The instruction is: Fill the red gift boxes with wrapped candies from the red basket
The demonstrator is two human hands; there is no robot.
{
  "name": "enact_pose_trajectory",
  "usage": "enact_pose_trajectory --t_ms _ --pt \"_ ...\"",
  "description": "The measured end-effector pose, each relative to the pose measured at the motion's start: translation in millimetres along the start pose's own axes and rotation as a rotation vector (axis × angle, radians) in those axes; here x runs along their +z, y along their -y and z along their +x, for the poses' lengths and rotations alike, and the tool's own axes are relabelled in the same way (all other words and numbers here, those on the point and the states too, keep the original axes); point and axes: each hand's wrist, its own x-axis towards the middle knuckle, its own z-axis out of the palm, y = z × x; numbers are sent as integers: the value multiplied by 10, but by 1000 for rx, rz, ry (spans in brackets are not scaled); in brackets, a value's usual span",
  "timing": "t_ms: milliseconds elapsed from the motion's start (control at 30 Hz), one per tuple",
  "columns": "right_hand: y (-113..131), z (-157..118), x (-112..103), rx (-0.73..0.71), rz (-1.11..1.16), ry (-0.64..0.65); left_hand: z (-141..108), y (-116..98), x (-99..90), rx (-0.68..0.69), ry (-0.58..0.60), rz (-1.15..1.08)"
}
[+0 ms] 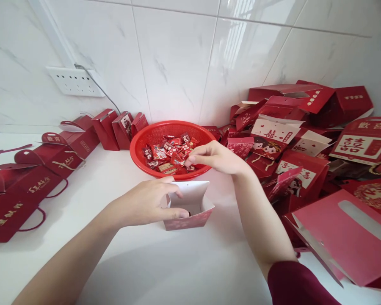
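Note:
My left hand [152,202] grips the left side of a small gift box [190,222], thumb on its front edge and fingers at the back. The box stands upright with its top open; its inside is white, its outside pinkish red. Something small and dark shows inside, partly behind my thumb. Over the right rim of a red plastic basket [136,154] reaches my right hand [214,156], its thumb and fingertips pinched on a red-wrapped candy [178,160]. Several more wrapped candies [158,152], red and gold, lie in the basket.
Dark red boxes with cord handles [34,182] line the left side. Upright red boxes [106,129] stand by the wall. A heap of red and white gift boxes [273,135] fills the right, a large pinkish one [346,237] nearest. A socket strip [74,81] with a cable is on the tiled wall.

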Motion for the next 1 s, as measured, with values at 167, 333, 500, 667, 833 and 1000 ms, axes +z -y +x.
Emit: enact_pose_trajectory --t_ms 167,333,500,667,833,1000 --pt "286 -430 46 -146 162 149 48 32 -8 22 10 -24" --pt "323 -664 232 -184 -26 -33 16 80 -44 169 -8 -53" --pt "106 -976 563 -185 -124 -101 119 234 -310 131 -387 -60" --pt "-171 -1288 979 -148 63 -403 804 911 -697 -469 -475 -51" --pt "-334 -1373 1048 -133 28 -472 1521 1395 -738 -619 -281 -142" --pt "-381 -1377 996 -133 -133 -479 1762 1384 -636 -513 -234 -361"
